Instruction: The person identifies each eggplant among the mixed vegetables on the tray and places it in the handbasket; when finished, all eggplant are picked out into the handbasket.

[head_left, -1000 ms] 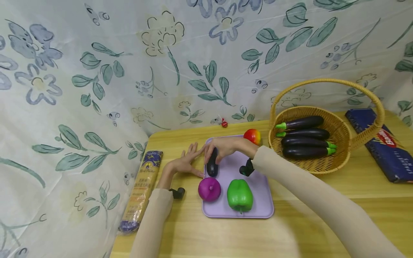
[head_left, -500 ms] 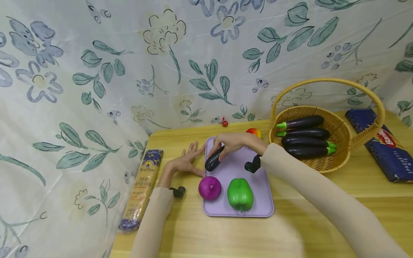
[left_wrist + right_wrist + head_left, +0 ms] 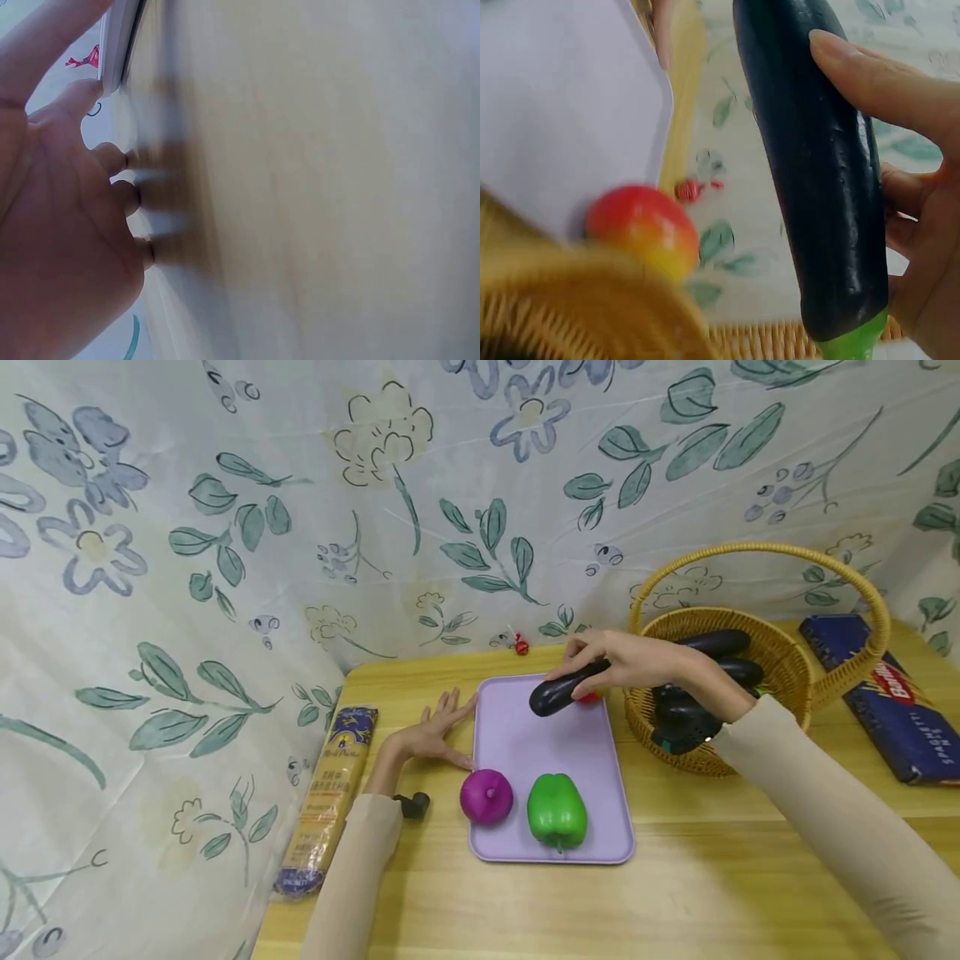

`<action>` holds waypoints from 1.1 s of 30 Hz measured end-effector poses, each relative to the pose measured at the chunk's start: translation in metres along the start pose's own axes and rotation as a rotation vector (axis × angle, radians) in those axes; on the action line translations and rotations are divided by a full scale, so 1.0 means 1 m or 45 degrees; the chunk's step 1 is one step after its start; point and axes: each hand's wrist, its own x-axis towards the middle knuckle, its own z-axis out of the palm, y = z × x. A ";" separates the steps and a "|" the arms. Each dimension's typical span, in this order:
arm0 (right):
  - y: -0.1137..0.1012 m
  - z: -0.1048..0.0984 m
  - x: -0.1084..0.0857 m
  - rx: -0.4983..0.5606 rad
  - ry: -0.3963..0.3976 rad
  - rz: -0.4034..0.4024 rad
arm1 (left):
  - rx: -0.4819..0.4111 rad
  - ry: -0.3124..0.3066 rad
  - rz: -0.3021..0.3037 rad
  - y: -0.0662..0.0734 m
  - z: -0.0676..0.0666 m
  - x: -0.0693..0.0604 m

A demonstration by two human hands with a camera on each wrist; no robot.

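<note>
My right hand (image 3: 633, 660) grips a dark eggplant (image 3: 558, 692) between thumb and fingers, above the tray's far right corner. In the right wrist view the eggplant (image 3: 817, 172) shows its green stem end low in the picture. My left hand (image 3: 431, 739) rests with spread fingers at the left edge of the lilac tray (image 3: 517, 743), its fingertips on the table in the left wrist view. On the tray lie a purple onion (image 3: 487, 797) and a green bell pepper (image 3: 557, 810). A wicker basket (image 3: 795, 668) holding several eggplants stands partly behind my right wrist.
A red and yellow fruit (image 3: 641, 229) sits by the tray's far right corner, mostly hidden in the head view. A red lollipop (image 3: 521, 646) lies at the back edge. Spaghetti packs lie left (image 3: 330, 802) and right (image 3: 888, 702). The basket's tall handle (image 3: 750, 548) arches up.
My right hand has lifted the eggplant off the tray's left side and carried it right, toward the basket. The left hand has stayed in place.
</note>
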 end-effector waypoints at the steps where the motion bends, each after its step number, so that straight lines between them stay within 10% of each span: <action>1: 0.002 -0.004 -0.009 -0.014 0.016 0.025 | -0.002 -0.001 0.001 0.000 0.000 0.000; 13: 0.053 -0.038 -0.106 -0.055 0.120 0.245 | 0.004 -0.001 0.011 -0.008 -0.002 -0.003; 22: 0.097 -0.037 -0.100 -0.116 0.316 0.510 | -0.018 0.003 -0.005 -0.013 -0.001 -0.005; 33: 0.107 -0.034 -0.096 -0.011 0.291 0.673 | -0.009 0.007 -0.021 -0.015 -0.002 -0.004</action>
